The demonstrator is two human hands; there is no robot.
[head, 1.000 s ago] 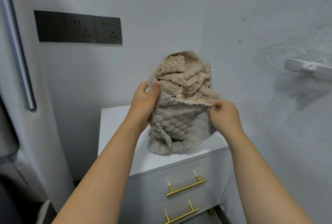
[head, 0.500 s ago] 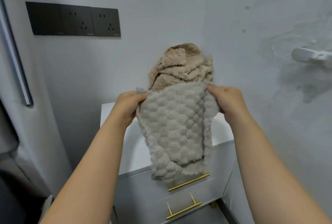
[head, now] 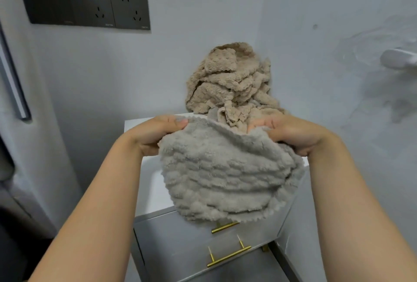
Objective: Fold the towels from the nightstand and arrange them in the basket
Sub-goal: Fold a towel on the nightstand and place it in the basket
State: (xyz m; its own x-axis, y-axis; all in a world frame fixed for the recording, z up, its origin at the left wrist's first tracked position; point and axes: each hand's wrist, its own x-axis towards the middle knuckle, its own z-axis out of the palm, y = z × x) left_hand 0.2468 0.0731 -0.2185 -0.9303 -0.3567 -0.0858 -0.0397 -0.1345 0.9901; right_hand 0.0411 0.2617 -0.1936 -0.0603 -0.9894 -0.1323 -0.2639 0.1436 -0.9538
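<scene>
while both hands hold it up by the top edge, grey towel (head: 228, 175) hangs in the air in front of the nightstand (head: 149, 182), between the person and the drawers. left hand (head: 158, 133): grip pinches the towel's top left corner, thumb on the near side, fingers tucked behind the cloth. right hand (head: 291, 133): grip curled round the top right corner, cloth bunched in the fingers. towel sags in a bow between the two hands, bubbly ribbed texture, scalloped hem. its lower hem drops over the top drawer front and hides part of the upper brass handle (head: 224, 227); cannot tell if the cloth touches the drawer. lower brass handle (head: 229, 257) in full view below it.

beige towel pile (head: 230, 80) sits crumpled on the back right of the nightstand top, tall heap pushed into the wall corner, just behind the hands. a loose beige fold comes down close to the right hand's fingers; touching or not, cannot tell.

nightstand is white on top, grey drawer fronts, bare strip of top visible left of the grey towel. black socket panel (head: 90, 3) on the wall, upper left, well apart from the towels. white wall fixture (head: 399, 58) at the right edge, partly cut off. both forearms bare, reaching in from the bottom of the view.
</scene>
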